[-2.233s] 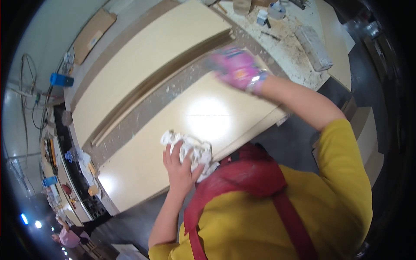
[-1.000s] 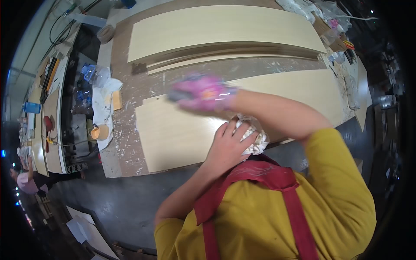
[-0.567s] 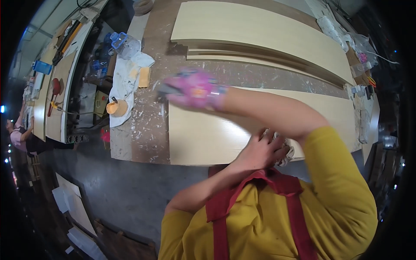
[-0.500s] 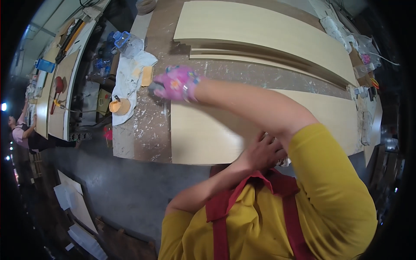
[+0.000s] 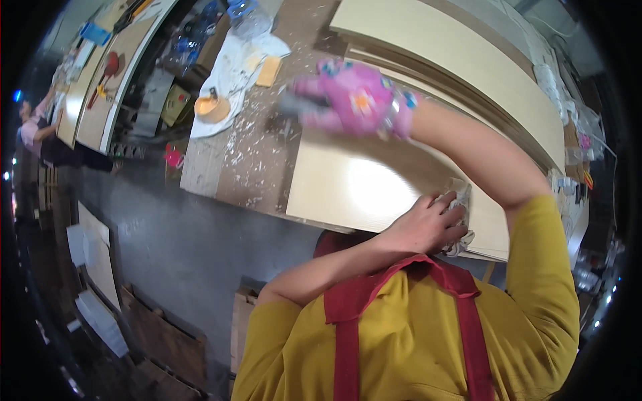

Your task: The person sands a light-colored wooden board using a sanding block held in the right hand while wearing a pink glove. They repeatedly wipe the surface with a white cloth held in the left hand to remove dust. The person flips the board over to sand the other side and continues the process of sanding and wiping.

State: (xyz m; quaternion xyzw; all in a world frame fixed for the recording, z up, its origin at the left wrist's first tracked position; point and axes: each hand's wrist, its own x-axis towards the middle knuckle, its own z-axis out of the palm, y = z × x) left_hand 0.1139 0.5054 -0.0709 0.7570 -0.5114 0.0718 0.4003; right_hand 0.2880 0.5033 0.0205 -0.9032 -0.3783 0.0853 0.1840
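Observation:
My left hand (image 5: 431,227), bare, is closed around a crumpled pale cloth (image 5: 458,207) on the near part of a pale wood-coloured board (image 5: 334,177). The board lies flat on the table and a bright reflection shows on it. My right hand (image 5: 361,100) wears a pink flowered glove and hovers above the board's far left corner. Its fingers point left and are smeared by motion. Grey shows at the fingertips; whether this is the glove or a held thing I cannot tell. Left of that hand sits a yellow sponge-like block (image 5: 269,71) at the edge of a white cloth (image 5: 234,87).
More pale boards (image 5: 441,40) are stacked at the back. An orange-topped round container (image 5: 212,108) and a clear plastic jug (image 5: 249,19) rest on the white cloth. Across the aisle, a person (image 5: 40,130) stands at another bench (image 5: 100,80). Panels (image 5: 97,254) lean low at left.
My view has shifted, so the table sits turned and higher. The gloved right hand has moved rightward, away from the yellow block. My left hand and its cloth now show more plainly.

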